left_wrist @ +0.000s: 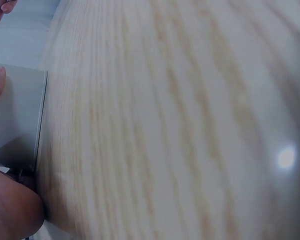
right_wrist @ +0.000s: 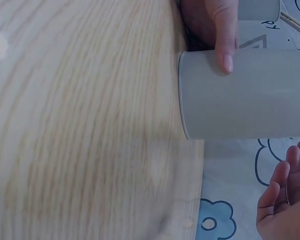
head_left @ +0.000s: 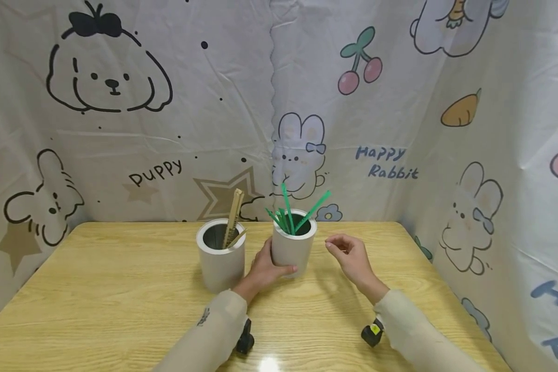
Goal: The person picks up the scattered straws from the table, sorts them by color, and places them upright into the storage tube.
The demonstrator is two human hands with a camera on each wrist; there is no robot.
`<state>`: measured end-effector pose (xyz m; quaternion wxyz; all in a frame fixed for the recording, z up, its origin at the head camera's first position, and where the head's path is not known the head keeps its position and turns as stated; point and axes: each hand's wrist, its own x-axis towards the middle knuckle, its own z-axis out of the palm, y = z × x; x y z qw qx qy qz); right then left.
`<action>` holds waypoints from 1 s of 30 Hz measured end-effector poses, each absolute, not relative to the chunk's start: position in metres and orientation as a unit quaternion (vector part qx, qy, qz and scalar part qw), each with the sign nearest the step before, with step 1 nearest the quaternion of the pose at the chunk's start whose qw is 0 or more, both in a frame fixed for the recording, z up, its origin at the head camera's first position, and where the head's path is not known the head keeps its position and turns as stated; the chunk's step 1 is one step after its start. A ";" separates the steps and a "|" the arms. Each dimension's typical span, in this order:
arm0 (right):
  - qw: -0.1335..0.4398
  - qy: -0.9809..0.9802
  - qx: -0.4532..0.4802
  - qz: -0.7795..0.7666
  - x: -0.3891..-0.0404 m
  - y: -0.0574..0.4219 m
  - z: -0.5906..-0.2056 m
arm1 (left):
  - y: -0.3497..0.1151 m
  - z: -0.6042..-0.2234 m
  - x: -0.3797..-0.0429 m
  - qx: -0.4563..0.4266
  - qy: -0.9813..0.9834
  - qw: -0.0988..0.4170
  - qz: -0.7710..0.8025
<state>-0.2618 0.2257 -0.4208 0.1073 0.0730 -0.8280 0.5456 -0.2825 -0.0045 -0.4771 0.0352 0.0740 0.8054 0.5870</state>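
Note:
In the head view, two white cylindrical pen holders stand upright on the wooden table (head_left: 121,289). My left hand (head_left: 265,268) grips the right-hand pen holder (head_left: 290,254) low on its side, thumb across the front. Several thin green sticks (head_left: 310,211) lean out of its mouth. Just right of that pen holder, my right hand (head_left: 351,257) hovers with loosely bent fingers and nothing visible in them. In the right wrist view its fingers (right_wrist: 281,192) spread beside the cylinder. The left-hand pen holder (head_left: 220,268) holds a flat wooden strip (head_left: 233,217) and a thinner wooden stick.
A printed cloth backdrop (head_left: 223,103) rises behind the table and along its sides. Dark wrist devices (head_left: 372,333) sit below both sleeves. The left-hand pen holder stands close beside the left forearm.

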 end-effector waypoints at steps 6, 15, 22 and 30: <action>0.101 -0.829 0.083 0.544 -0.261 0.226 -0.421 | -0.008 -0.474 -0.282 0.086 0.803 0.042 0.588; 0.079 -0.834 0.086 0.539 -0.265 0.228 -0.425 | -0.011 -0.472 -0.285 0.095 0.798 0.044 0.593; 0.072 -0.835 0.086 0.538 -0.267 0.229 -0.429 | -0.010 -0.474 -0.284 0.086 0.815 0.025 0.572; 0.075 -0.833 0.079 0.543 -0.266 0.227 -0.435 | -0.009 -0.469 -0.278 0.080 0.826 0.032 0.558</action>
